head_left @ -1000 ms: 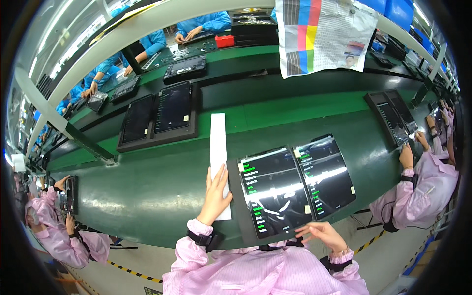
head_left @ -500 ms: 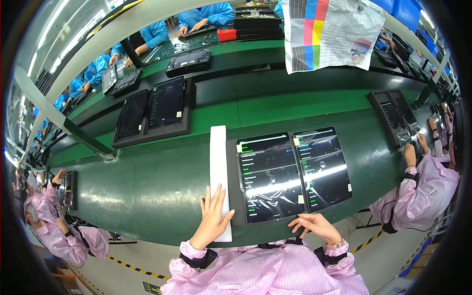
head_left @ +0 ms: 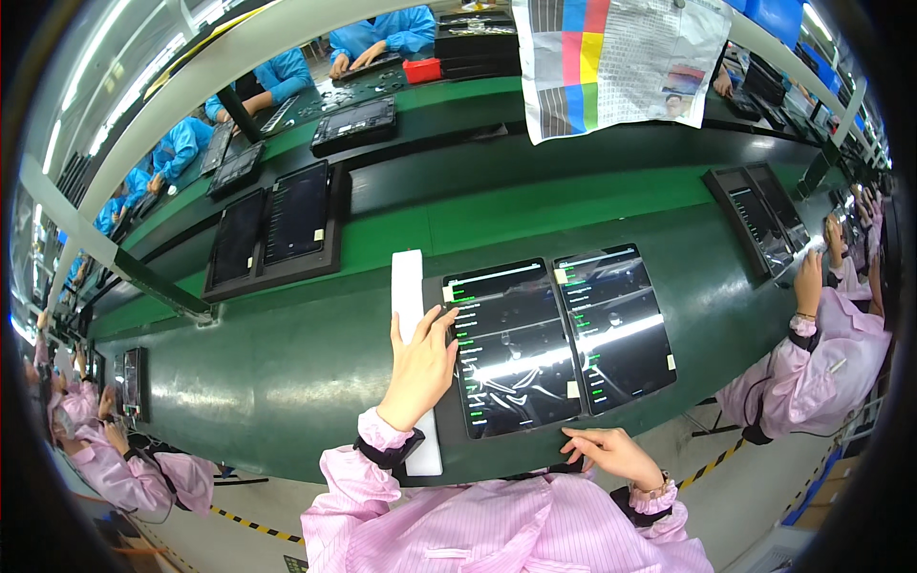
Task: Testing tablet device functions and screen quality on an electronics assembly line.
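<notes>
Two black tablets with lit screens lie side by side on the green table. My left hand is open, its fingers stretched out at the left edge of the left tablet. Beneath that hand and wrist runs a long white strip, partly covered by them. My right hand rests low at the table's near edge, just below the gap between the left tablet and the right tablet. Its fingers are loosely bent and apart, with nothing seen in them. Wrinkled clear film and small pale stickers show on both screens.
Dark trays with tablets stand at the back left and right. A printed paper sheet hangs above the far side. A metal post meets the table at left. Co-workers in pink and blue work around.
My left hand has moved up from the white strip to the left tablet's edge. My right hand stays near the tablets' lower edge. The whole view has shifted slightly.
</notes>
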